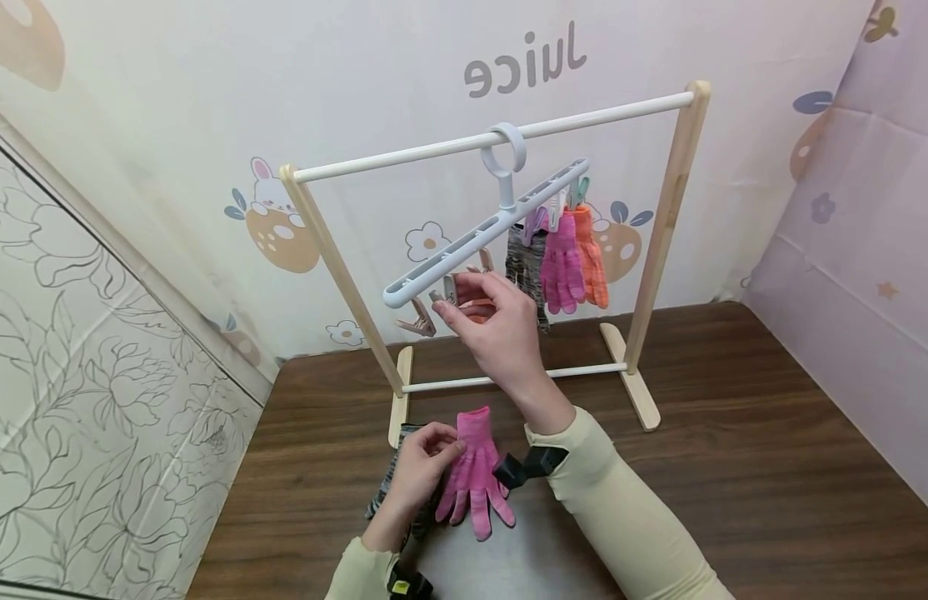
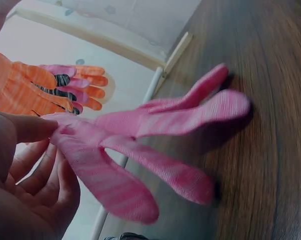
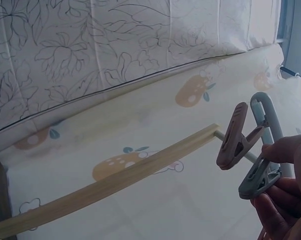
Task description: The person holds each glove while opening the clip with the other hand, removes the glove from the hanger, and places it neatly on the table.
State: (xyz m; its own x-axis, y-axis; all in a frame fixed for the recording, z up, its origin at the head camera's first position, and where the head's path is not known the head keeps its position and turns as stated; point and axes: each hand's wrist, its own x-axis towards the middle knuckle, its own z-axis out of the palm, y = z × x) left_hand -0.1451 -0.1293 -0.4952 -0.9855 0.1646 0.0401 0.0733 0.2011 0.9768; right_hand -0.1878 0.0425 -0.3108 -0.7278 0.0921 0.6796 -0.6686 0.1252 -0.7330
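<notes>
At the far left of where I stand, a panel printed with outlined flowers (image 1: 52, 350) leans into sight, and next along comes the left post (image 1: 332, 267) of a small wooden rack. By its foot, on the brown table (image 1: 734, 433), a grey-and-black glove (image 1: 377, 498) lies partly under the person's left arm. Above it, a brownish-pink clip (image 1: 419, 322) dangles from the left end of the pale hanger (image 1: 501, 222), which hooks over the rack's white rod (image 1: 404, 154). The left hand (image 1: 422, 467) has a pinching grip, thumb and finger on the cuff of a pink glove (image 1: 475, 471), whose fingers spread toward the person, low at the table; I can't tell whether they all touch it. Higher up, the right hand (image 1: 501, 321) also pinches, its grip on a grey clip (image 1: 451, 289) just under the hanger's left half. Behind those fingers an orange glove (image 2: 30, 82) hangs, mostly hidden from above. Further right, three more gloves hang in a row from the hanger: a dark mottled one (image 1: 526, 262) by a purple clip (image 1: 535, 225), a second pink one (image 1: 561, 271) by a white clip (image 1: 556, 210), and another orange one (image 1: 593, 262) by a green clip (image 1: 581, 192). Past them stands the right post (image 1: 668, 225).
</notes>
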